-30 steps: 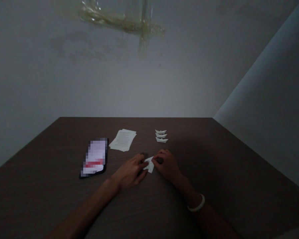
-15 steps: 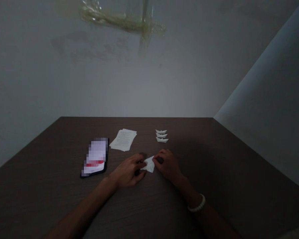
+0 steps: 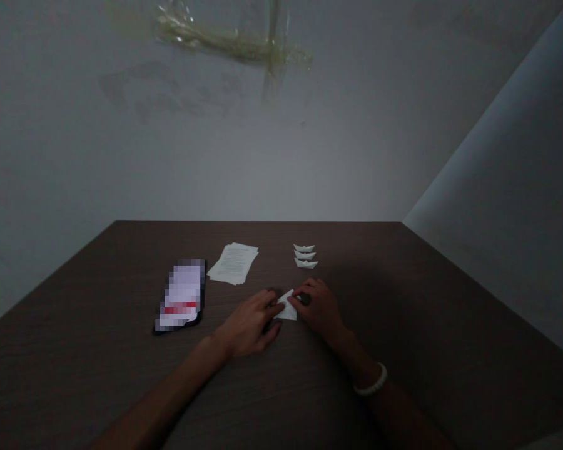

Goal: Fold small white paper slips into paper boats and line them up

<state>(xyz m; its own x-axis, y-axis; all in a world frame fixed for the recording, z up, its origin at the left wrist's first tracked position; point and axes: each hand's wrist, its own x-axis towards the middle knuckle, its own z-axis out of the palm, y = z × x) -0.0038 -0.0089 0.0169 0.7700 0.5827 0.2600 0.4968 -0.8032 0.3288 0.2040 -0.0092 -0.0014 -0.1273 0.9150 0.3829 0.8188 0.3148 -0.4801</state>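
Note:
A small folded piece of white paper (image 3: 288, 309) lies on the table between my hands, its upper end coming to a point. My left hand (image 3: 251, 322) rests at its left side, fingers stretched out and apart, with a fingertip pressing on the paper. My right hand (image 3: 319, 310) is closed, thumb and forefinger pinching the paper near its upper right edge. Part of the paper is hidden under the fingers. Beyond my hands, three small white paper boats (image 3: 306, 256) stand in a column, one behind another.
A stack of printed paper sheets (image 3: 234, 263) lies left of the boats. Farther left is a phone (image 3: 182, 295) with its screen lit and blurred out. The dark wooden table (image 3: 281, 400) reaches back to a grey wall (image 3: 338, 156) with yellowish tape (image 3: 225, 47) high up.
Both hands remain at the folded paper. My left hand has shifted slightly right, and the paper has turned a little and moved right with it. Boats, sheets and phone stay in place.

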